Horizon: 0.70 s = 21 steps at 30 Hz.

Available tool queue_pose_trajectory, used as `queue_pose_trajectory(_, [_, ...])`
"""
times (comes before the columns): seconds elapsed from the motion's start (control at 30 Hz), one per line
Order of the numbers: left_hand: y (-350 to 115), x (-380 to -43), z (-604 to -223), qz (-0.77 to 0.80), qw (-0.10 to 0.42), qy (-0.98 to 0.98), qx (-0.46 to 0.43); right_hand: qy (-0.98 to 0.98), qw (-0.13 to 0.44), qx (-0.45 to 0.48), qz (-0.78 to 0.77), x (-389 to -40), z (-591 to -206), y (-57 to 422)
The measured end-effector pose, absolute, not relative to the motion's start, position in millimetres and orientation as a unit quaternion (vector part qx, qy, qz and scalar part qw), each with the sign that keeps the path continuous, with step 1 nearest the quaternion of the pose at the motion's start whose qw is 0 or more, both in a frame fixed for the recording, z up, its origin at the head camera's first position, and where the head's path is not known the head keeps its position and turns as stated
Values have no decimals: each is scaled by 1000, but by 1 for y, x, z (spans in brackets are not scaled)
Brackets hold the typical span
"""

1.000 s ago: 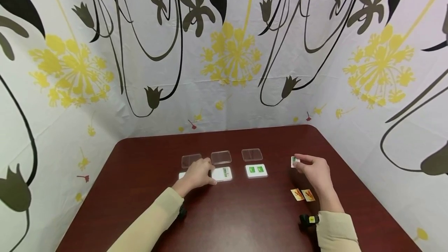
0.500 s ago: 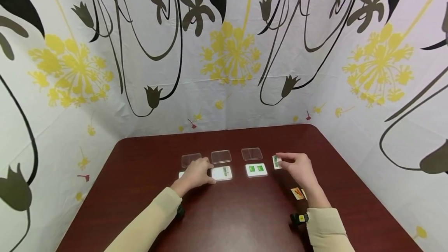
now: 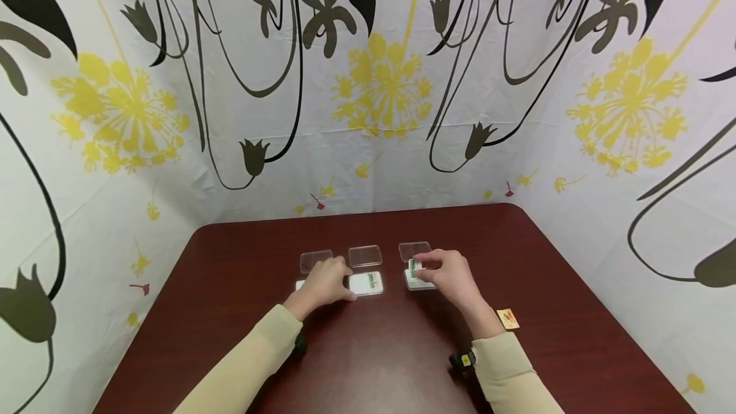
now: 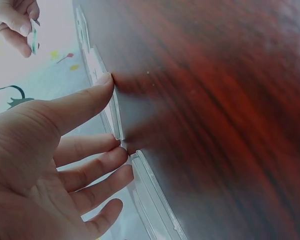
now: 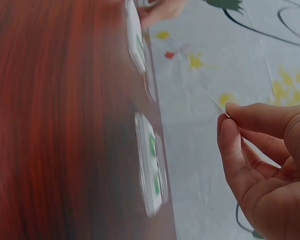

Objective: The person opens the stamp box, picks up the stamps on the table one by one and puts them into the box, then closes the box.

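My right hand (image 3: 453,273) pinches a small white card (image 3: 414,268) with a green print between thumb and index finger. The card stands upright over the right-hand flat white case (image 3: 416,285), partly hiding it; green pictures show on that case in the right wrist view. My left hand (image 3: 326,283) is at the left end of the middle white case (image 3: 365,283), thumb against its near edge and fingers at its end. A green picture lies on the right part of that case. A third case (image 4: 155,200) sits under and left of this hand, mostly hidden in the head view.
Three clear plastic lids, a left lid (image 3: 315,261), a middle lid (image 3: 365,255) and a right lid (image 3: 413,250), lie in a row behind the cases. An orange picture card (image 3: 508,319) lies beside my right wrist. A patterned cloth (image 3: 368,177) hangs behind the dark red table (image 3: 368,350).
My right hand has carried the small card leftward, from the table's right side to over the right-hand case. One of the two orange cards is now hidden behind the right arm. My left hand stays put.
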<state>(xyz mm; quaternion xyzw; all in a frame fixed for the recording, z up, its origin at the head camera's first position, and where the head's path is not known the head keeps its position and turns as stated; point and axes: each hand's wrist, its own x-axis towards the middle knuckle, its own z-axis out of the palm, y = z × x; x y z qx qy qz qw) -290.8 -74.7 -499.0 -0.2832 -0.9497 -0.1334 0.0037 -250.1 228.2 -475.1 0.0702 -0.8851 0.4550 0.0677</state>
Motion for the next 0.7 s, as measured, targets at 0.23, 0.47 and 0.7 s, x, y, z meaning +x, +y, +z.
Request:
queue_pose_trajectory(0.23, [-74, -291, -497, -138, -5, -952, -274, -884, 68, 94, 454, -255, -476, 201])
queue_pose_trajectory(0.47, [-75, -294, -503, -144, -4, -952, -269, -896, 73, 125, 419, -266, -482, 173])
queue_pose_trajectory(0.7, [-76, -296, -503, -158, 1, -948, -276, -911, 61, 152, 379, -280, -490, 145])
